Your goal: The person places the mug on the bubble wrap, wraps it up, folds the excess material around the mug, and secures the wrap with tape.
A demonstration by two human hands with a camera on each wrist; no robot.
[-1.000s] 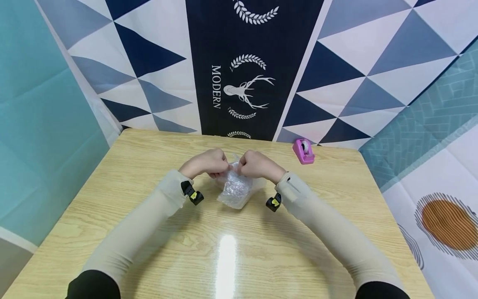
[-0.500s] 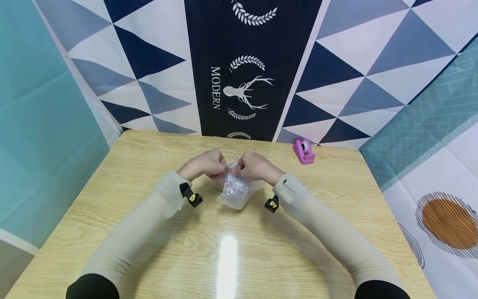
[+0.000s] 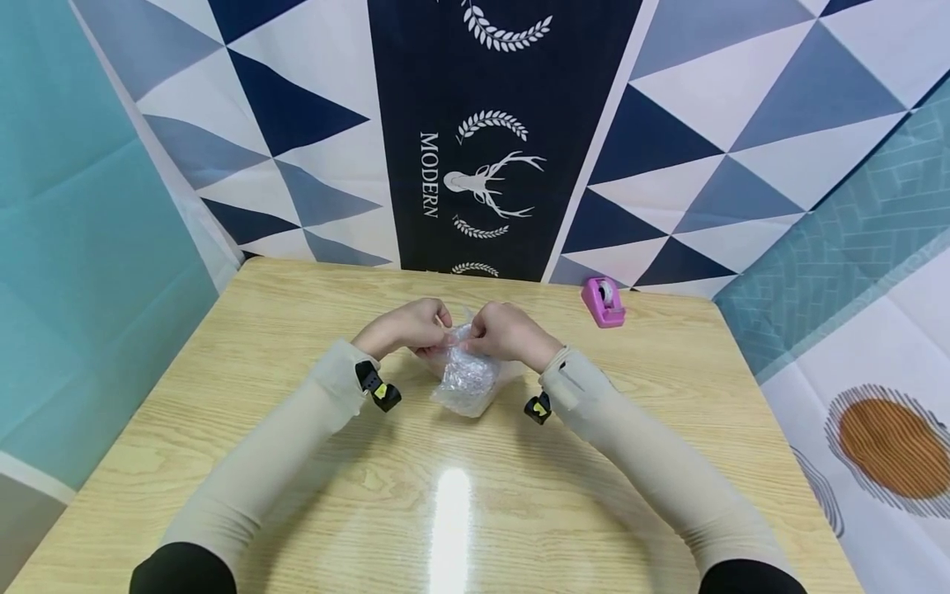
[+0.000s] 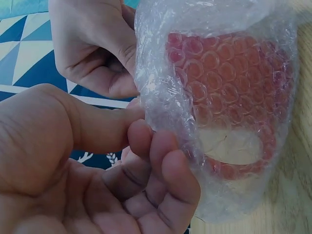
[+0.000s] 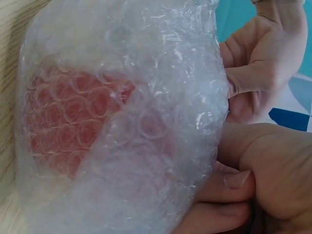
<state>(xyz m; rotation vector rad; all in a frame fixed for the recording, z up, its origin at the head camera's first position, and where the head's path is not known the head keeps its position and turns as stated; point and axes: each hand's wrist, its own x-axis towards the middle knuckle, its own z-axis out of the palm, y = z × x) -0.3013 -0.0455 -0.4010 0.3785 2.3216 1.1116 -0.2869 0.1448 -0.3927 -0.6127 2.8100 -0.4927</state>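
Observation:
A bundle of clear bubble wrap stands on the table between both hands. Through its layers shows a red object, with an oval opening like a mug's handle low on one side in the left wrist view. My left hand pinches the upper edge of the wrap between thumb and forefinger, its other fingers curled against the film. From the other side, my right hand pinches the same top edge, its thumb and fingertips close to the left ones. Part of the right fingers is hidden behind the wrap in the right wrist view.
A pink tape dispenser with a roll in it stands near the back right edge of the wooden table. Patterned cloth hangs right behind the table's far edge.
The right hand has shifted slightly left and down along the wrap's top edge. The left hand's forefinger has lifted and loosened a little. The bundle stays in place.

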